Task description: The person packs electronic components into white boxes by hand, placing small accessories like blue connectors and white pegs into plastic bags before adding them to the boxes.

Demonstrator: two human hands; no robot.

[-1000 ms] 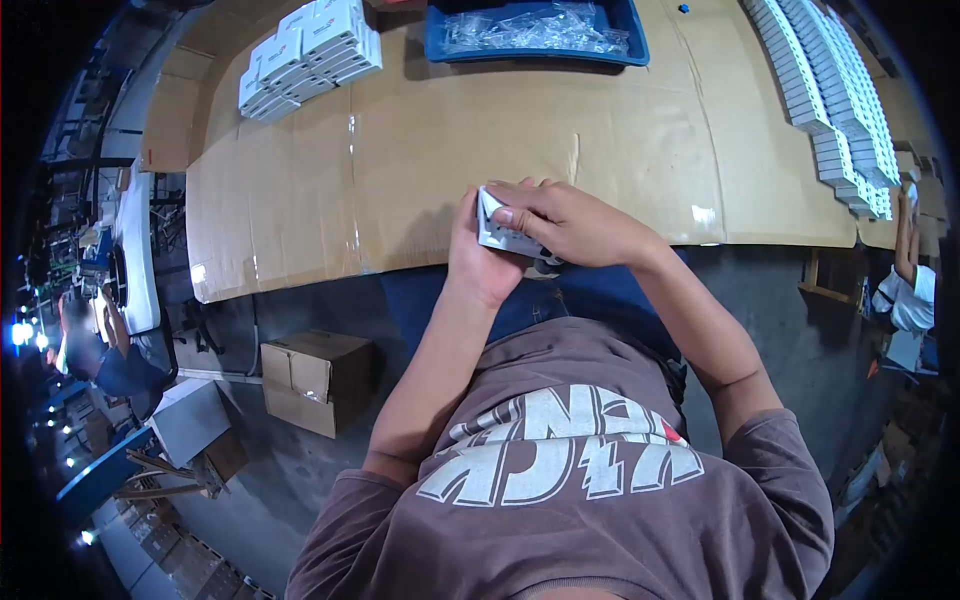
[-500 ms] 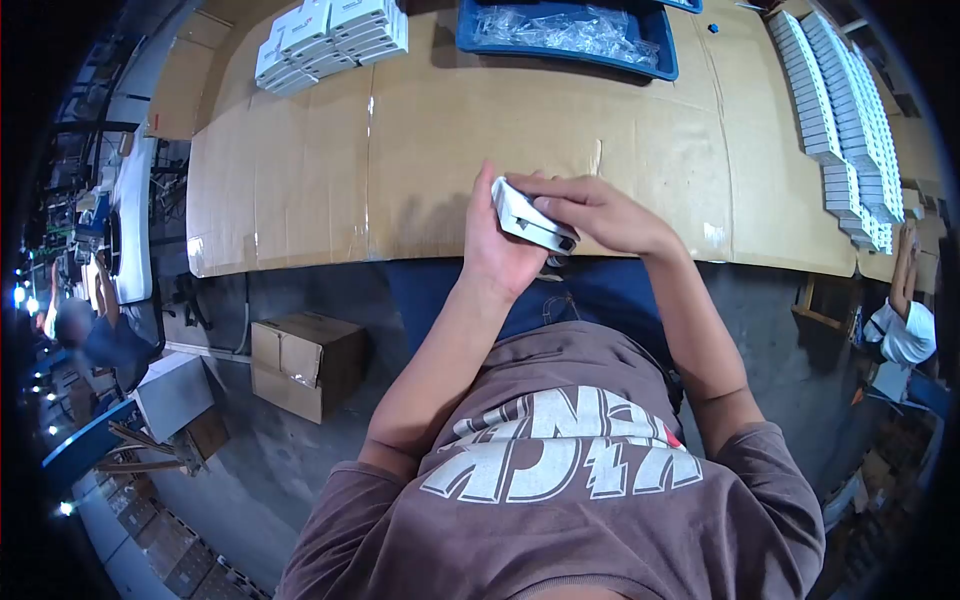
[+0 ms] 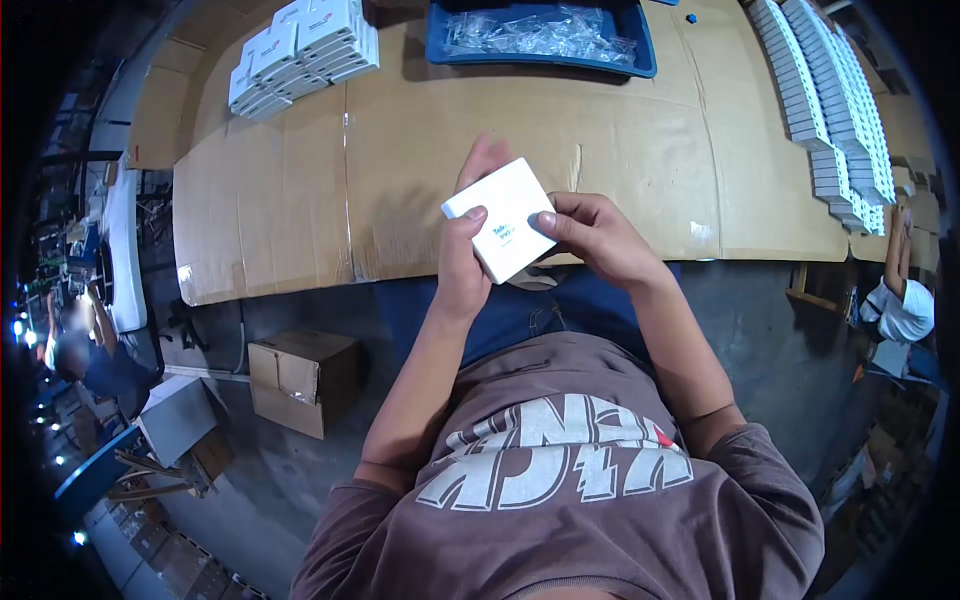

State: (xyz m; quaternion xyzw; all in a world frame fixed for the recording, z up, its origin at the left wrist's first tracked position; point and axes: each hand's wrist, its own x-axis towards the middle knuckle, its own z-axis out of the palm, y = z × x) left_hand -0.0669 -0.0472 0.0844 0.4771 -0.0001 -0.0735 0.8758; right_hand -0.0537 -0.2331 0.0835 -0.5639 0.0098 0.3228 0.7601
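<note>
A small flat white box (image 3: 515, 225) with greenish print on its upper face is held over the front edge of the cardboard-covered table (image 3: 400, 215). My left hand (image 3: 468, 240) grips its left side, thumb on top and fingers underneath. On the right side, my right hand (image 3: 600, 235) pinches the box with the thumb on its face and the fingers below. The underside of the box and most of my fingertips are hidden.
Stacked white boxes (image 3: 305, 50) stand at the table's back left. A blue tray (image 3: 540, 62) of clear plastic pieces sits at the back. Long rows of white boxes (image 3: 830, 110) line the right side. Cardboard box (image 3: 300, 378) on the floor, left. People work at both sides.
The white box has turned from edge-on to flat, its printed face now showing. Both hands have shifted their hold, with both thumbs on top. The view has moved slightly.
</note>
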